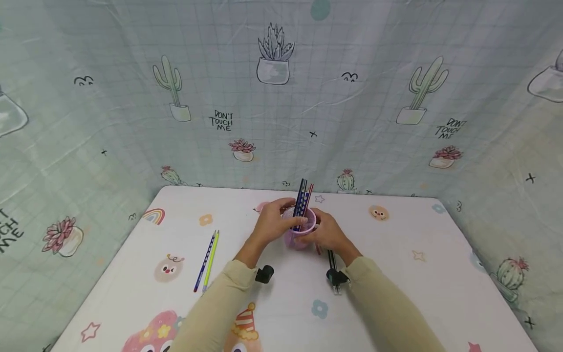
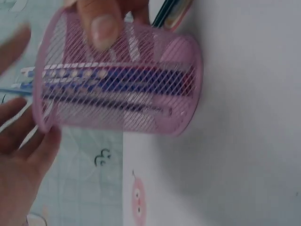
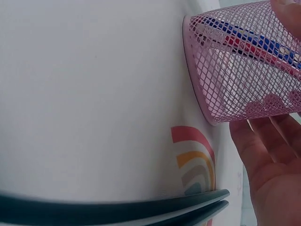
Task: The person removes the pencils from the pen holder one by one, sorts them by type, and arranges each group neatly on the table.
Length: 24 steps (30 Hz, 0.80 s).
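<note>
A pink mesh pencil cup (image 1: 295, 241) stands between the hands, its base close over the white tabletop. My right hand (image 1: 329, 233) grips its side, thumb (image 2: 104, 30) on the near mesh and fingers (image 3: 263, 146) round the other side. Several pencils (image 1: 301, 203) stand in the cup, blue patterned, dark and red ones, their ends rising above the rim. At the rim is my left hand (image 1: 271, 224), its fingers spread behind the pencils and its thumb in front. The left wrist view shows these fingers (image 2: 26, 141) loosely extended beside the rim, pinching nothing.
Left on the table lie a blue patterned pencil (image 1: 205, 261) and a yellow-green pencil (image 1: 211, 259), side by side. Dark green pencils (image 3: 117, 210) lie beneath the right wrist. A patterned cloth (image 1: 281, 112) hangs behind the table's far edge.
</note>
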Available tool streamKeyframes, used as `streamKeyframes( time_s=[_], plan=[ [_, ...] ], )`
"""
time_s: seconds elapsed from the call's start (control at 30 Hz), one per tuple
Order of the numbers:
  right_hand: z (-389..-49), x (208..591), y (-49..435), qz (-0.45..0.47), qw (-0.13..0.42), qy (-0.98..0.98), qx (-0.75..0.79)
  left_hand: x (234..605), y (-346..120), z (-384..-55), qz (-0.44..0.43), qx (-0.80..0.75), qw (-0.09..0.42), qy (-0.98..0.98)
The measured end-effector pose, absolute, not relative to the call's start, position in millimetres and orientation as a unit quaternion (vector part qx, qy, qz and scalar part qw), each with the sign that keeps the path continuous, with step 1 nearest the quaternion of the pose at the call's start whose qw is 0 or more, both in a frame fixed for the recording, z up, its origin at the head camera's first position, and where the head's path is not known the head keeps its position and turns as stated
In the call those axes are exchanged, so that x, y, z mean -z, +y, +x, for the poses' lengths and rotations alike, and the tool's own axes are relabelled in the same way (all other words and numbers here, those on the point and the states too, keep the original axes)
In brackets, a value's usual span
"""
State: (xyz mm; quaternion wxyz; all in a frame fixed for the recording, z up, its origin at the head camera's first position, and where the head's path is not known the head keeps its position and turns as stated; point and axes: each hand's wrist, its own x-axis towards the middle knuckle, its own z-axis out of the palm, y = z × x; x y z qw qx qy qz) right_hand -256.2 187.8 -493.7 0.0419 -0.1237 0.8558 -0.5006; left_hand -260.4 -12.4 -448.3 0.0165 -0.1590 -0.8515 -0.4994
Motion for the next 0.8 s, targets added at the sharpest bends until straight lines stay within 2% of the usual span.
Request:
streamKeyframes(
  time_s=[0.13,0.27,0.57,0.8],
  plan=[
    [-257,493,186,-0.125,0.048,0.852,0.506,446,0,-258,-0.124,0.486,0.099,-0.860],
    [-257,492,185,-0.132,0.047,0.855,0.499,443,12,-257,-0.104,0.442,0.136,-0.881],
    [-258,493,185,-0.122,0.048,0.863,0.487,437,34,-257,-0.088,0.270,0.129,-0.950],
    [-256,492,186,-0.110,0.051,0.866,0.486,438,37,-257,-0.084,0.285,0.120,-0.947]
  ],
)
